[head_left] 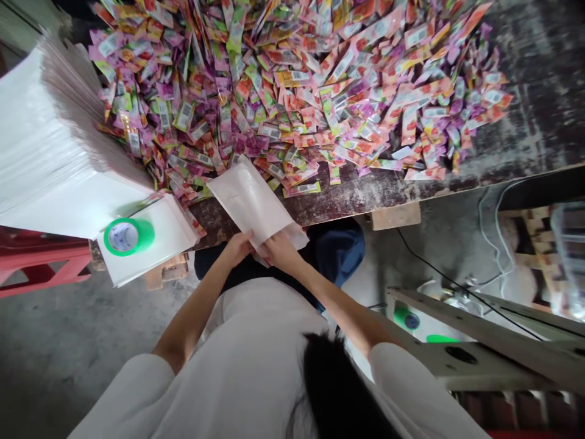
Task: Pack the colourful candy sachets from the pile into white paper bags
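While hundreds of small, bright-coloured packets (320, 97) lie heaped just beyond the hands, a worker in a white shirt (256, 341) holds a pale, flat pouch (251, 198) at the near edge of a worn, dark table (534, 110). The left hand (238, 249) pinches the pouch's near left corner, thumb on top; the right hand (284, 250) is at its near end, bent fingers partly covered, so whether they grip or only prop it cannot be told. The pouch slants away from both hands, its far end reaching the heap's fringe.

It looks light and pliable, likely to crease or sag if held at one corner and perhaps slick on its smooth face; the two near corners seem the surest hold. Loose packets crowd its far end, leaving little free room ahead.

Left of the hands, a roll of green tape (132, 236) rests on a low white stack (171, 228), beside a taller pile of white sheets or pouches (64, 146). A red plastic stool (46, 259) stands farther left; a metal frame (479, 353) stands well to the right.
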Motion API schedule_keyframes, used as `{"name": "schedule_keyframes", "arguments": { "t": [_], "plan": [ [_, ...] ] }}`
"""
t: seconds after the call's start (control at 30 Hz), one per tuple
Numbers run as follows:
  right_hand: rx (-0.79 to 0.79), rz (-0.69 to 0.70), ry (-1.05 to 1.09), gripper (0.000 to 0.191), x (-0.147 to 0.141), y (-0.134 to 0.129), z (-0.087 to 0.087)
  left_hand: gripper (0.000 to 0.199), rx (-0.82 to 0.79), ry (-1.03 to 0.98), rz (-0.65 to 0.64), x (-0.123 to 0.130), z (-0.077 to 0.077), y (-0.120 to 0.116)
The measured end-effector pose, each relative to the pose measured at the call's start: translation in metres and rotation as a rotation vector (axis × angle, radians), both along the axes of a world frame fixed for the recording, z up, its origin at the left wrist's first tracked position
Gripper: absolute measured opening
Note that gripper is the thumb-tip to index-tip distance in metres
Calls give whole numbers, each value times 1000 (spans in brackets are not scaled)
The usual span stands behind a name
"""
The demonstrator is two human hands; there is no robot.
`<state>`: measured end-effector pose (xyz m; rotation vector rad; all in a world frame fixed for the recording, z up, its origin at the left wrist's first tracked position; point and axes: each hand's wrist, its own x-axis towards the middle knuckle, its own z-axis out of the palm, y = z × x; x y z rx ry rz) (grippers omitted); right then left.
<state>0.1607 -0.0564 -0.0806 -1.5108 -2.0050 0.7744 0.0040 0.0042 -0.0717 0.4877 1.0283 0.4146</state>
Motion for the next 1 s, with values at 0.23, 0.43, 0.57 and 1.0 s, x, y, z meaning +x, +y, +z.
{"name": "schedule_keyframes", "arguments": {
  "t": [0.23,0.43,0.57,1.0],
  "plan": [
    [112,-1,3,18,3,-22,-2,28,-113,162,115,6,7,10],
    [81,184,-93,22,24,-21,15,21,-106,281,216,5,11,13],
    [-513,60,-435,21,123,-56,36,26,-85,345,219,-3,7,18],
    [-126,-481,-400,36,146,77,-1,87,1420,1101,-348,-13,13,-14]
  ]
}}
